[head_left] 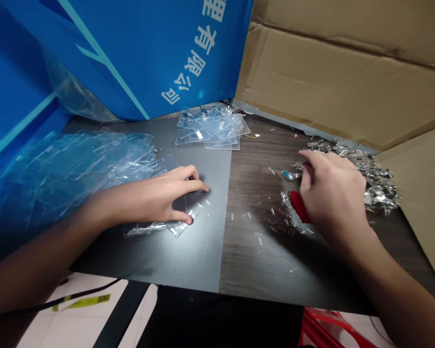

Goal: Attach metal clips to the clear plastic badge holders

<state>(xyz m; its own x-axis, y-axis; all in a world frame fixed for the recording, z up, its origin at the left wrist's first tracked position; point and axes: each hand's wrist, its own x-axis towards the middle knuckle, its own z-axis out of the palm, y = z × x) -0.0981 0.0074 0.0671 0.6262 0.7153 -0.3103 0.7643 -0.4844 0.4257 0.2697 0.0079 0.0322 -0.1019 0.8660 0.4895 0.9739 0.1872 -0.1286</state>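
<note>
My left hand (163, 193) rests on clear plastic badge sleeves (179, 228), its thumb and fingers apart. To its left spreads a large heap of similar clear sleeves (83, 159). My right hand (333, 188) is at the near left side of a pile of shiny metal clips (380, 191). Its fingers are curled in, and what they hold, if anything, is hidden. Just left of those fingers lies a clip with a blue end (289, 175). A red object (300, 207) shows partly beneath the hand, beside small clear plastic bits (292, 223).
At the back, more clear sleeves (217, 128) lie in a loose stack, with some clips among them. A blue printed panel (130, 58) and a cardboard wall (340, 82) bound the table (246, 270). Below its front edge, a red plastic stool (326, 331) shows.
</note>
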